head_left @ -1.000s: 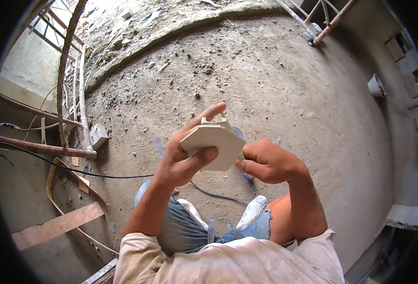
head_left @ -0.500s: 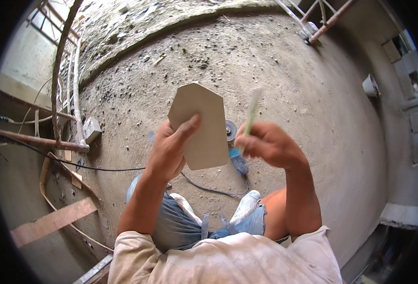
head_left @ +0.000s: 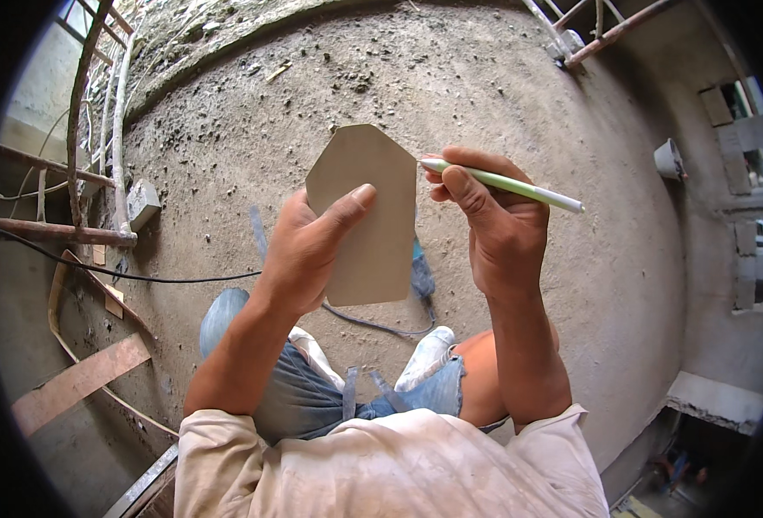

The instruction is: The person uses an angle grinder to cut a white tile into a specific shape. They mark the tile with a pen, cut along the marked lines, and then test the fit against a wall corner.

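Note:
My left hand (head_left: 299, 255) grips a flat grey-beige tile with clipped upper corners (head_left: 373, 246), thumb lying across its face. My right hand (head_left: 498, 229) holds a green and white pen (head_left: 528, 189) between thumb and fingers, its pointed end beside the tile's upper right edge; I cannot tell whether it touches. Partly hidden behind the tile, a blue power tool (head_left: 422, 276) with a dark cord lies on the concrete floor.
Metal scaffold frames (head_left: 88, 233) stand at the left and at upper right (head_left: 614, 34). A concrete block (head_left: 144, 204), black cable (head_left: 174, 278) and reddish board (head_left: 83, 380) lie at left. A white bucket (head_left: 668, 159) sits by the right wall. Rubble is scattered toward the back.
The tile has turned upright with its broad face toward me. My right hand has moved up and now angles the pen leftward toward the tile's upper edge.

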### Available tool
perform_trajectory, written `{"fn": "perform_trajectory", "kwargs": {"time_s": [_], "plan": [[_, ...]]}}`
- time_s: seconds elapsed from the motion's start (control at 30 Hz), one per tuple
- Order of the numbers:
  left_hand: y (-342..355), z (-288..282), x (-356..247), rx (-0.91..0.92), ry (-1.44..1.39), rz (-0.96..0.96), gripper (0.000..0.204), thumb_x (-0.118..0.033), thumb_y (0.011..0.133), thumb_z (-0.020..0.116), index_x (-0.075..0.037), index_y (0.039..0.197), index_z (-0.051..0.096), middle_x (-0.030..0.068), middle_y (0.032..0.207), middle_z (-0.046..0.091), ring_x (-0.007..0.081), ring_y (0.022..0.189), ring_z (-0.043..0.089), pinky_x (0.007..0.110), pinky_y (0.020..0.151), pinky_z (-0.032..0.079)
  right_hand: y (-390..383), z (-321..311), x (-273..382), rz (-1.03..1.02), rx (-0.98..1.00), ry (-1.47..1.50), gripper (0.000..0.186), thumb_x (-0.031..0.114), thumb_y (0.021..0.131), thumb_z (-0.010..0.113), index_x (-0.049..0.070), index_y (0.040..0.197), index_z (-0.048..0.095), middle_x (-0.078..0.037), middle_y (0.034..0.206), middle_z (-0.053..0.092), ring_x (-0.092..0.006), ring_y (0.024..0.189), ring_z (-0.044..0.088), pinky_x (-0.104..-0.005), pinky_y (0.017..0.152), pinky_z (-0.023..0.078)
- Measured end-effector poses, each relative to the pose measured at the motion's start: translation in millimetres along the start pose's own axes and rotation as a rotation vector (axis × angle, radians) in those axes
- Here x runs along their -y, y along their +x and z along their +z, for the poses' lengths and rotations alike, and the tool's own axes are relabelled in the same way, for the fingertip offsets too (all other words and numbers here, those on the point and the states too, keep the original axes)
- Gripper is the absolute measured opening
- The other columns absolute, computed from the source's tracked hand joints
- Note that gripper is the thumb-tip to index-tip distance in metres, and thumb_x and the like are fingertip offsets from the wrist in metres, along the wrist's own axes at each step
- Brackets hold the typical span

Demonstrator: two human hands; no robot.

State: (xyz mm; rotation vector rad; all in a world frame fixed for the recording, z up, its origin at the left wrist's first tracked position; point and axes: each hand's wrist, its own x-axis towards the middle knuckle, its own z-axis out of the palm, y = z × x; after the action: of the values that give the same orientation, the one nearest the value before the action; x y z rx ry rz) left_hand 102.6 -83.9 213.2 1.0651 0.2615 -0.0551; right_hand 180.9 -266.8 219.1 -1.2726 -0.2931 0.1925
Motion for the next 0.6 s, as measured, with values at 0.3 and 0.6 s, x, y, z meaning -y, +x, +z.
{"fn": "perform_trajectory", "kwargs": {"time_s": [0.3,0.6], "plan": [[3.0,3.5,6.1,-0.026,0.086,0.036,0.033,-0.027,0.103,0.063,0.0,0.121,0.062,0.006,0.1,0.069,0.0106,0.085,0.066,0.026,0.072,0.055,1.6,4.1,-9.9,0.029,-0.058,0.029,0.022,0.008,0.097,0.07,-0.004,0.116,0.069,-0.017,0.1,0.076,-0.0186,0.089,0.075,-0.0282,0.076,0.064],[3.4,4.3,7.6,-0.04,0.116,0.056,0.033,-0.028,0.103,0.062,0.001,0.121,0.064,0.0064,0.101,0.069,0.011,0.087,0.067,0.027,0.073,0.055,0.8,6.4,-12.4,0.045,-0.076,0.067,0.021,0.01,0.096,0.072,-0.002,0.113,0.071,-0.011,0.095,0.076,-0.0138,0.084,0.074,-0.0254,0.075,0.061]]}}
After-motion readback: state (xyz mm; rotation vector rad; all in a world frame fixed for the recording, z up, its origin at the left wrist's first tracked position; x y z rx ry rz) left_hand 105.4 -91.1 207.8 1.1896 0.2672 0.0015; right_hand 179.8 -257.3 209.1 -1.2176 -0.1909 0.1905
